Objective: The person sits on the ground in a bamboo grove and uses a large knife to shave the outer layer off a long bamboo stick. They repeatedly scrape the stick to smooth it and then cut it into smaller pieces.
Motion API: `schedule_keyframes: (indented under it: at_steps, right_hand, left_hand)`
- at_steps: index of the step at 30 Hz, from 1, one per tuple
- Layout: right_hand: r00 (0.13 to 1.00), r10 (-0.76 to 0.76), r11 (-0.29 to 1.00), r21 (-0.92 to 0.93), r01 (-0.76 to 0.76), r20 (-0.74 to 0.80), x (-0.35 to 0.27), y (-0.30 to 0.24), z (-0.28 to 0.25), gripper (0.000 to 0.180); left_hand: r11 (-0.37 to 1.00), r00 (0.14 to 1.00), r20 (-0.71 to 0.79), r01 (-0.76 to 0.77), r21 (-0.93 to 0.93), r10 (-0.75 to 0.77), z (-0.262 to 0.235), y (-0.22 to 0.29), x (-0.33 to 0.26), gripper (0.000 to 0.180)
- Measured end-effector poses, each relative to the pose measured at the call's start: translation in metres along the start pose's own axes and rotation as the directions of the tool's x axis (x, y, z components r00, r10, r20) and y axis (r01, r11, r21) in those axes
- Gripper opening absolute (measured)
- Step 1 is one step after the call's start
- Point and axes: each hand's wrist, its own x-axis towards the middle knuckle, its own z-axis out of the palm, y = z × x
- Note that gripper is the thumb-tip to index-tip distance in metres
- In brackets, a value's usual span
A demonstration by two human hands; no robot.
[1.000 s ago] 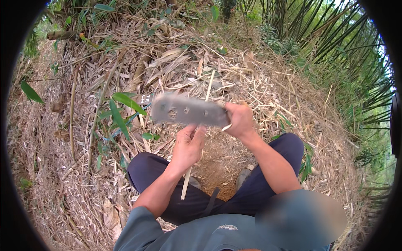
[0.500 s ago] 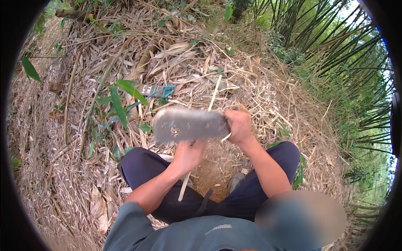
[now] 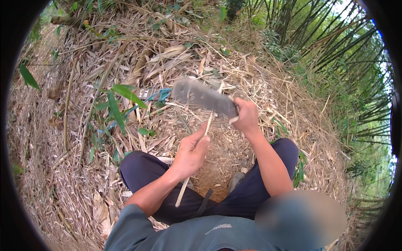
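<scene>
Right hand clamped on the handle of a broad knife, blade motion-blurred, pointing left over the dry leaf litter. Left hand closed around a thin pale bamboo strip, held near-upright in front of the knees, top end touching the blade. Hands apart. Green bamboo stalks to the right.
</scene>
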Motion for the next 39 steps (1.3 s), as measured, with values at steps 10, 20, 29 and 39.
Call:
schedule_keyframes:
  at_steps: [10,20,29,39]
  right_hand:
    - [0.895,0.445,0.854,0.294,-0.430,0.019,0.003,-0.003,-0.010,0.032]
    - [0.982,-0.173,0.982,0.092,0.166,0.073,-0.028,-0.053,-0.004,0.027]
    - [0.913,0.393,0.919,-0.007,-0.395,0.108,0.004,0.006,-0.033,0.024]
    - [0.815,0.570,0.818,0.018,-0.575,0.106,0.003,0.001,-0.021,0.031]
  left_hand:
    - [0.961,0.997,0.037,0.070,-0.268,-0.063,-0.017,0.011,0.019,0.042]
    - [0.935,0.997,-0.023,0.055,-0.351,-0.067,-0.025,-0.005,0.015,0.037]
    - [0.971,0.980,0.173,0.136,-0.198,-0.102,0.003,0.014,-0.009,0.044]
    - [0.964,0.998,0.049,-0.025,-0.266,0.039,0.002,0.025,0.002,0.047]
